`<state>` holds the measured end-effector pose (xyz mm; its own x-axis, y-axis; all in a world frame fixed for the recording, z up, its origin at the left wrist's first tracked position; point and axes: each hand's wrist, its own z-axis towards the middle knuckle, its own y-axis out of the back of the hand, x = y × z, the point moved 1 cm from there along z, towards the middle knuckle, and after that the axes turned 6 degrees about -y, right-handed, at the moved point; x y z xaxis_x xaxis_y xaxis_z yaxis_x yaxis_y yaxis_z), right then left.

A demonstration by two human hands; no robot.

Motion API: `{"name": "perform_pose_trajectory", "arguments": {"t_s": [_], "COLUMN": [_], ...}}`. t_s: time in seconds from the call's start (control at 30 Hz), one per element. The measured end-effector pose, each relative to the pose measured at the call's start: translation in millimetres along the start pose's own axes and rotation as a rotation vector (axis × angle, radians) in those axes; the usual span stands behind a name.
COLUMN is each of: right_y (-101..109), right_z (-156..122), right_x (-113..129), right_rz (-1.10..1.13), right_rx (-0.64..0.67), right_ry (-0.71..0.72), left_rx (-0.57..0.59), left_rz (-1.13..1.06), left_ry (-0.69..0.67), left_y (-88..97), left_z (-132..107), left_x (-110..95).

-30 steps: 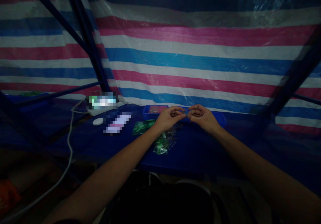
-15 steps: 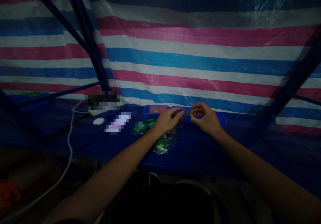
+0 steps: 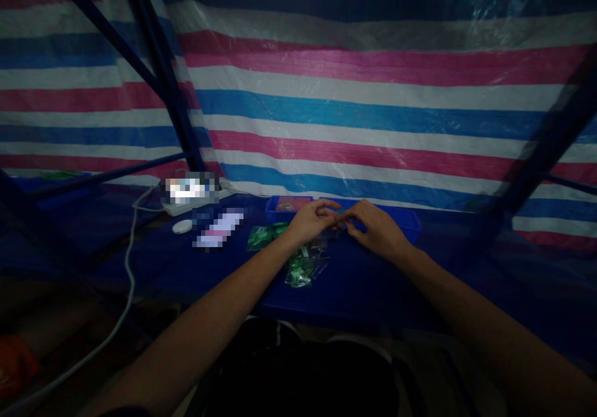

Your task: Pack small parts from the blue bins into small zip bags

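My left hand (image 3: 311,222) and my right hand (image 3: 377,230) hover side by side above the blue table (image 3: 373,295), their fingertips meeting in front of a blue plastic tray (image 3: 396,223). Whatever lies between the fingertips is too small and dark to make out. Nearest my left hand, a green packet (image 3: 262,237) lies on the table. A clear bag of small green parts (image 3: 298,274) sits just below my left wrist.
A blurred flat object (image 3: 219,228) and a white computer mouse (image 3: 182,226) lie left of the hands. A white cable (image 3: 130,261) runs off the table's left side. Dark poles (image 3: 161,74) stand before a striped tarpaulin (image 3: 373,99).
My hands have drawn closer, and my right hand has dropped slightly and turned its fingers down toward my left fingertips. The tray and packets have not moved.
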<state>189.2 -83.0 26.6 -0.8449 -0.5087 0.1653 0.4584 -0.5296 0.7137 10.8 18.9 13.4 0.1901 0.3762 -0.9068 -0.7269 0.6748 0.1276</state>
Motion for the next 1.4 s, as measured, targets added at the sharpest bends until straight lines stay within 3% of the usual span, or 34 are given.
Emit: {"name": "perform_pose_trajectory", "arguments": {"t_s": [0.1,0.27,0.47,0.83,1.03,1.23,1.3,1.4], "right_y": [0.1,-1.2,-11.6,-11.7,-13.3,-11.5,-9.4,-5.7], "right_z": [-0.5,0.2,0.5,3.5,3.1,4.8,4.6,3.1], "right_x": [0.8,-2.2,-12.5,-16.6,-20.5,-21.5,-20.6,-17.0], "right_rz": [0.086,0.28,0.551,0.824,0.834,0.646,0.549,0.414], "right_rx": [-0.005,-0.135,-0.041,-0.04,0.009,-0.156,-0.225,-0.3], "right_ry": [-0.036,-0.217,-0.346,-0.491,-0.493,-0.468,-0.458,-0.425], "left_rx": [-0.014,-0.024,0.058,-0.099,-0.089,-0.177,-0.164,-0.046], "left_rz": [0.085,0.105,0.151,0.387,0.537,0.659,0.612,0.388], "left_ry": [-0.044,-0.117,-0.16,-0.198,-0.265,-0.332,-0.3,-0.22], "left_y": [4.1,0.5,-8.3,-9.5,-8.7,-5.2,-4.4,-6.1], "left_z": [0.3,-2.8,-8.4,-10.0,-11.1,-10.4,-10.3,-8.2], "left_x": [-0.6,-4.5,-9.3,-18.0,-24.0,-24.8,-23.0,-17.0]}}
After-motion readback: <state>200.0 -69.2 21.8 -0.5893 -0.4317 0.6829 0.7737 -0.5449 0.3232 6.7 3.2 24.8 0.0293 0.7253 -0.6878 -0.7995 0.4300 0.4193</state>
